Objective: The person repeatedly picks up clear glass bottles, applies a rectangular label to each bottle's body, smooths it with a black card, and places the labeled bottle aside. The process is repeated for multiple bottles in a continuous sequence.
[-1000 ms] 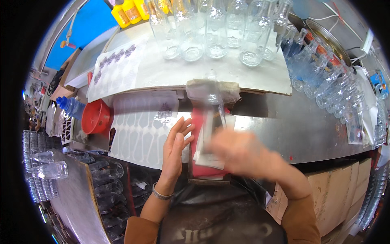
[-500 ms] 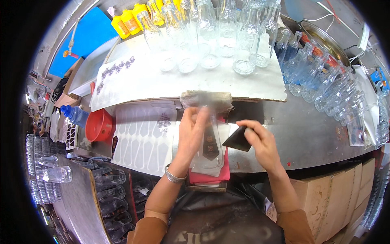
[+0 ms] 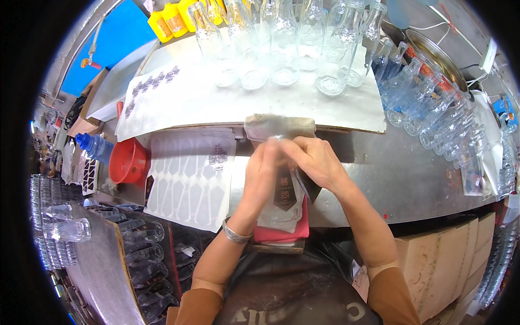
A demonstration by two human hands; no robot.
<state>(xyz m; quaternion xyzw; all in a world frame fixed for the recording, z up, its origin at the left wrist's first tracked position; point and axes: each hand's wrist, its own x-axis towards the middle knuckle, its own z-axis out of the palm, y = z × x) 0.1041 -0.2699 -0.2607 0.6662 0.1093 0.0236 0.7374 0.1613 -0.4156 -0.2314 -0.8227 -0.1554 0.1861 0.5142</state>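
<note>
A clear glass bottle [image 3: 277,218] lies with its neck away from me, near the rolled beige cloth [image 3: 280,124]. A dark, tie-shaped label [image 3: 284,195] with copper-coloured print is on its upper side. My left hand [image 3: 262,165] is closed round the neck. My right hand [image 3: 320,162] has its fingertips at the neck too, meeting the left fingers, and a dark flat scraper [image 3: 310,188] is tucked in its palm. The fingers partly hide the neck and the label's far end. A pink cloth [image 3: 276,234] lies under the bottle.
Several clear bottles [image 3: 284,49] stand on the white-covered board [image 3: 216,114] ahead. More bottles [image 3: 433,108] line the right. At the left are a sheet of bottle-shaped decals [image 3: 187,184], a red bucket [image 3: 129,162] and a blue-capped bottle [image 3: 96,146]. Cardboard boxes [image 3: 441,260] stand lower right.
My right hand has moved left and away from me to the bottle's neck, bringing the scraper beside the bottle. My left hand stays at the neck. The view has shifted slightly.
</note>
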